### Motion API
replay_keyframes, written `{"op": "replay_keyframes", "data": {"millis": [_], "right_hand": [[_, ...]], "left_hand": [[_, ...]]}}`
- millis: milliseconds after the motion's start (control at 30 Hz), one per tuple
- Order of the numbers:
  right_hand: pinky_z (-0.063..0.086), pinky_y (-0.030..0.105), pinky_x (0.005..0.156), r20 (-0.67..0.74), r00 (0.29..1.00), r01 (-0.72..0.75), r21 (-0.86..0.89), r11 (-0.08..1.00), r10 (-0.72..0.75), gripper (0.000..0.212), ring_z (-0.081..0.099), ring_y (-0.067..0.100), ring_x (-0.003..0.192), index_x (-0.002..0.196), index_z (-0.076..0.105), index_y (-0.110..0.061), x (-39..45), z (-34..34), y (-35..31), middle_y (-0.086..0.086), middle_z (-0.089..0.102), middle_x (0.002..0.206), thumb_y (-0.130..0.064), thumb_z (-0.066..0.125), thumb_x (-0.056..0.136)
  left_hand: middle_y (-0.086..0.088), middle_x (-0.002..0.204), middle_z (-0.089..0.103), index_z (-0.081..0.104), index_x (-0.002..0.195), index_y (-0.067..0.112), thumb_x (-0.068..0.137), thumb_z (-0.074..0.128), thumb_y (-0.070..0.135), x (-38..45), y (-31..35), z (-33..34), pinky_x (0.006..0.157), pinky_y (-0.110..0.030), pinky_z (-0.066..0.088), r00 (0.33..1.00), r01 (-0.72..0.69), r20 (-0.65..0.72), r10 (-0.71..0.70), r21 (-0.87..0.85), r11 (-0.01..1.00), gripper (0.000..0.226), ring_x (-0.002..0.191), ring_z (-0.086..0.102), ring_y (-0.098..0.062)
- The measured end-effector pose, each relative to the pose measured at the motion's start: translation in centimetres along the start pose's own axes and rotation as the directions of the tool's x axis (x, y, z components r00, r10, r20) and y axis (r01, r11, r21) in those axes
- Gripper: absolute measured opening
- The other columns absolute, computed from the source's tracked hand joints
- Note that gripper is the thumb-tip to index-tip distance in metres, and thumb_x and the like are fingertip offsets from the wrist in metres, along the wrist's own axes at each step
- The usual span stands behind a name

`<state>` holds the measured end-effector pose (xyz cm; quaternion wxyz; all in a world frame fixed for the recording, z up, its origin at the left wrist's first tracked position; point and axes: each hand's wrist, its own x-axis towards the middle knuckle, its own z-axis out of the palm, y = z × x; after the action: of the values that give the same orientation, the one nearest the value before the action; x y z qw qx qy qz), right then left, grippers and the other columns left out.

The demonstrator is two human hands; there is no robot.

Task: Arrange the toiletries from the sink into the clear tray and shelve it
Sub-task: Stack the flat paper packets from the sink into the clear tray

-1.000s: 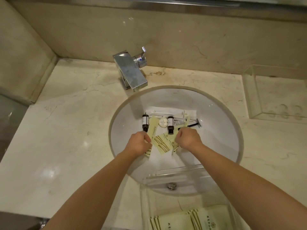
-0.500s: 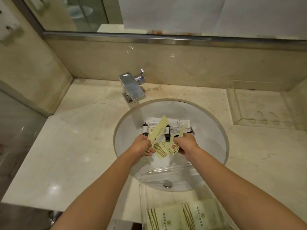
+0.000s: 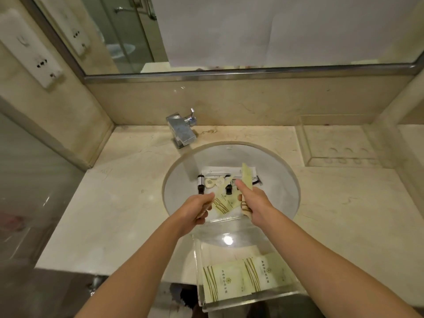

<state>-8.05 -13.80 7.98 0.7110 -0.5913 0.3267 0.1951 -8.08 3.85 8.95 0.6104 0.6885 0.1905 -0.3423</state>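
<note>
Over the white sink (image 3: 280, 180), my left hand (image 3: 197, 208) is shut on a pale yellow-green sachet (image 3: 221, 204). My right hand (image 3: 253, 204) grips a long yellow-green packet (image 3: 247, 175) that points up and away. In the basin lie two small dark bottles (image 3: 200, 183) (image 3: 228, 188), round white soaps (image 3: 209, 183), a white wrapped item (image 3: 220, 172) and a razor (image 3: 257, 181). A clear tray (image 3: 199, 267) rests across the sink's near rim, holding two yellow-green sachets (image 3: 246, 276).
A chrome faucet (image 3: 181, 130) stands behind the basin. A second clear tray (image 3: 339, 143) sits on the marble counter (image 3: 114, 203) at the back right. A mirror runs along the wall above; wall sockets (image 3: 29, 49) are at the left.
Both hands rose from the basin and drew toward me, each with a sachet. The head camera tilted up, bringing the mirror into view.
</note>
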Motion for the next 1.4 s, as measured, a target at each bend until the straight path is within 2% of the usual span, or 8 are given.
{"op": "replay_keyframes", "data": {"millis": [100, 267, 400, 533, 733, 1000, 1233, 1400], "right_hand": [[0.053, 0.033, 0.064, 0.0, 1.0, -0.002, 0.093, 0.996, 0.002, 0.023, 0.068, 0.025, 0.082, 0.104, 0.064, -0.011, -0.9, -0.3, 0.9, 0.009, 0.071, 0.094, -0.03, 0.055, 0.096], [0.057, 0.04, 0.071, 0.062, 0.997, 0.032, 0.112, 0.993, -0.039, 0.02, 0.069, 0.032, 0.095, 0.113, 0.062, -0.009, -2.6, -1.0, 1.6, 0.015, 0.071, 0.104, -0.012, 0.055, 0.094], [0.056, 0.038, 0.076, 0.112, 0.991, 0.053, 0.145, 0.988, -0.069, 0.025, 0.066, 0.027, 0.095, 0.115, 0.058, -0.01, -3.5, -1.6, 2.1, 0.013, 0.069, 0.108, -0.002, 0.056, 0.092], [0.044, 0.024, 0.058, 0.066, 0.996, 0.052, 0.084, 0.995, -0.058, 0.02, 0.064, 0.022, 0.091, 0.108, 0.059, -0.009, -4.2, -2.3, 2.7, 0.012, 0.07, 0.107, -0.006, 0.063, 0.088], [0.04, 0.023, 0.051, 0.001, 0.999, 0.05, 0.083, 0.995, -0.05, 0.007, 0.063, 0.017, 0.075, 0.096, 0.057, -0.012, -5.0, -3.5, 3.1, 0.011, 0.072, 0.096, -0.017, 0.059, 0.093], [0.048, 0.026, 0.06, -0.034, 0.998, 0.063, 0.114, 0.992, -0.059, 0.01, 0.064, 0.02, 0.083, 0.091, 0.058, -0.014, -5.1, -5.0, 3.3, 0.009, 0.069, 0.093, -0.014, 0.05, 0.097], [0.058, 0.037, 0.078, -0.001, 1.0, 0.0, 0.168, 0.986, 0.001, 0.004, 0.067, 0.031, 0.087, 0.097, 0.056, -0.004, -4.4, -5.5, 3.7, 0.016, 0.067, 0.096, -0.008, 0.056, 0.095], [0.057, 0.044, 0.083, 0.08, 0.995, -0.073, 0.175, 0.982, 0.059, 0.011, 0.068, 0.037, 0.09, 0.096, 0.059, -0.003, -4.9, -5.0, 3.8, 0.018, 0.067, 0.093, -0.013, 0.054, 0.096]], "left_hand": [[-0.003, 0.066, 0.044, 0.051, 0.075, 0.012, 0.094, 0.047, 0.007, -1.5, -0.5, 0.1, 0.049, -0.023, 0.031, 0.999, -0.032, -0.025, 0.034, 0.046, 0.998, 0.02, 0.052, 0.036, -0.012], [0.0, 0.076, 0.05, 0.05, 0.1, 0.012, 0.092, 0.052, -0.001, -3.6, -1.8, -0.1, 0.049, -0.019, 0.042, 0.996, -0.076, -0.036, 0.086, 0.231, 0.97, 0.016, 0.062, 0.05, -0.012], [-0.005, 0.093, 0.056, 0.05, 0.121, 0.017, 0.089, 0.058, -0.001, -4.3, -3.0, -0.4, 0.073, -0.03, 0.055, 0.988, -0.111, -0.062, 0.141, 0.352, 0.929, 0.037, 0.084, 0.062, -0.019], [-0.005, 0.102, 0.062, 0.064, 0.114, 0.015, 0.087, 0.056, -0.003, -4.8, -4.0, -0.4, 0.082, -0.033, 0.057, 0.984, -0.114, -0.064, 0.163, 0.473, 0.874, 0.033, 0.092, 0.064, -0.02], [-0.008, 0.112, 0.064, 0.068, 0.104, 0.015, 0.086, 0.052, -0.007, -4.7, -5.7, 0.2, 0.085, -0.034, 0.058, 0.98, -0.135, -0.039, 0.194, 0.588, 0.798, 0.032, 0.104, 0.063, -0.021], [-0.003, 0.108, 0.062, 0.07, 0.102, 0.011, 0.084, 0.046, -0.012, -3.6, -6.3, 2.1, 0.085, -0.025, 0.052, 0.975, -0.19, 0.045, 0.217, 0.674, 0.714, 0.037, 0.105, 0.06, -0.02], [-0.004, 0.119, 0.059, 0.066, 0.11, 0.014, 0.089, 0.052, 0.006, -2.7, -6.9, 2.8, 0.09, -0.023, 0.045, 0.972, -0.185, 0.048, 0.23, 0.76, 0.623, 0.027, 0.107, 0.055, -0.017], [-0.01, 0.121, 0.059, 0.048, 0.126, 0.012, 0.09, 0.053, 0.018, -2.5, -6.6, 2.7, 0.087, -0.031, 0.049, 0.988, -0.072, -0.048, 0.144, 0.687, 0.723, 0.036, 0.109, 0.059, -0.025]]}}
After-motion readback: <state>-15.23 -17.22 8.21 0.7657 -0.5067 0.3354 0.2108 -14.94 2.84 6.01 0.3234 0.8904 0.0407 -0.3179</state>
